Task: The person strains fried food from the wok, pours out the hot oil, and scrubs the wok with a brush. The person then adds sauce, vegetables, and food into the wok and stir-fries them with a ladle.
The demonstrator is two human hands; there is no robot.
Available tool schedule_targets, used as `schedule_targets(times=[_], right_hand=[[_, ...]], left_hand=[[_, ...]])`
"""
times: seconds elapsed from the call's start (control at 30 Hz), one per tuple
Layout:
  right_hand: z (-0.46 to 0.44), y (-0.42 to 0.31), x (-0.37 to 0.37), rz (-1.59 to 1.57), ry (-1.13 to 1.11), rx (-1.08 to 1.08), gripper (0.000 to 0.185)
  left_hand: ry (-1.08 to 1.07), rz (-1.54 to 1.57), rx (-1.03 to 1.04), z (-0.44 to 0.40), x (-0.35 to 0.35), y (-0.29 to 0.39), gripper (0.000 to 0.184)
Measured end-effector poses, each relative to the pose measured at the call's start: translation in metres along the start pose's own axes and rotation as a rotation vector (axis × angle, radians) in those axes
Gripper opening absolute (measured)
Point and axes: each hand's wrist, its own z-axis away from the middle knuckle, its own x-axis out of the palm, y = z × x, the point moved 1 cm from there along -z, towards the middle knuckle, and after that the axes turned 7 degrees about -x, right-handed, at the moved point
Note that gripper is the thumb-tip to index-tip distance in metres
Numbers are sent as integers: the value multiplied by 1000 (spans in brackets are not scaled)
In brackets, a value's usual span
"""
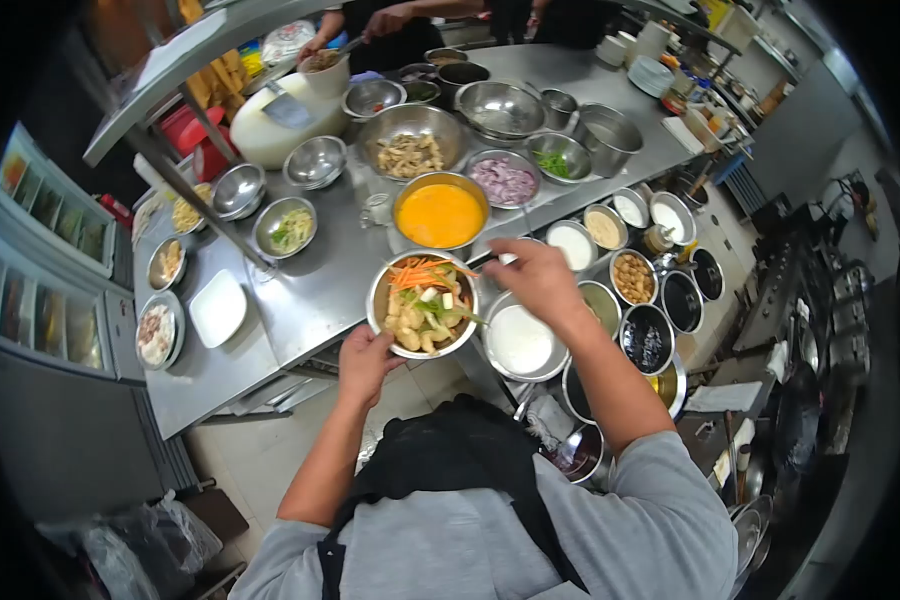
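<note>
My left hand (367, 358) grips the rim of a metal bowl (373, 302) from the lower left. Inside lie shredded carrot (425, 272), green vegetable pieces and pale yellowish chunks (415, 325). My right hand (538, 283) is just right of this bowl, fingers curled together; what they hold, if anything, is too small to make out. Below and beside it stands a pot of white contents (525, 338). Directly beyond the held bowl, a metal bowl of orange-yellow liquid (438, 217) sits near the counter edge.
On the steel counter (315, 290) are a bowl of chopped purple onion (503, 180), a bowl of pale strips (410, 155) and a white dish (218, 308). Several seasoning containers, one with brown pieces (633, 277), crowd the right. A shelf post (205, 200) rises left. Other people's hands work at the back.
</note>
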Motion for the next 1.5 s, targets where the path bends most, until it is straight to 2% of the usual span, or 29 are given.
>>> schedule_targets(times=[0.07,0.13,0.2,0.23,0.3,0.37,0.4,0.43,0.5,0.53,0.67,0.73,0.9,0.97,1.1,1.17,1.2,1.23,1.3,1.5], right_hand=[[7,46,-43,-24,138,203,25],[18,98,-102,290,272,276,24],[40,193,-152,480,340,340,28],[48,215,-168,580,269,488,29],[62,267,-173,648,93,599,27],[70,293,-158,691,-37,564,25],[63,269,-152,730,-184,679,20],[62,275,-146,718,-191,675,20],[63,291,-130,803,-130,878,22],[65,302,-126,791,-85,878,26],[64,273,-117,752,-94,734,25],[64,250,-118,749,30,798,23],[72,281,-114,772,-112,637,30],[72,282,-115,750,-135,609,26],[67,267,-115,783,8,590,18],[66,255,-122,686,172,621,18],[71,272,-125,706,104,592,22],[73,291,-123,823,18,667,23],[78,286,-116,861,-52,740,26],[69,280,-104,763,-38,742,26]], left_hand=[[-15,-26,-8,4,0,1,10],[-7,-14,-11,13,10,6,9],[-16,14,-29,21,14,8,9],[-18,37,-31,23,11,9,8],[-10,60,-27,24,7,9,8],[6,35,-34,26,3,8,9],[-22,-17,-35,26,2,8,13],[-9,-23,-35,27,2,8,13],[27,-18,-23,28,5,7,11],[53,-22,-21,29,5,6,11],[104,54,6,32,7,5,7],[127,68,-5,33,13,5,7],[140,73,4,28,-5,-8,7],[134,111,-12,28,0,-7,7],[137,131,17,23,-6,-14,7],[153,130,11,19,-12,-16,7],[159,118,-4,17,-11,-19,7],[133,126,-10,18,-6,-20,7],[141,153,26,21,-1,-10,7],[156,137,8,19,-15,-17,13]])
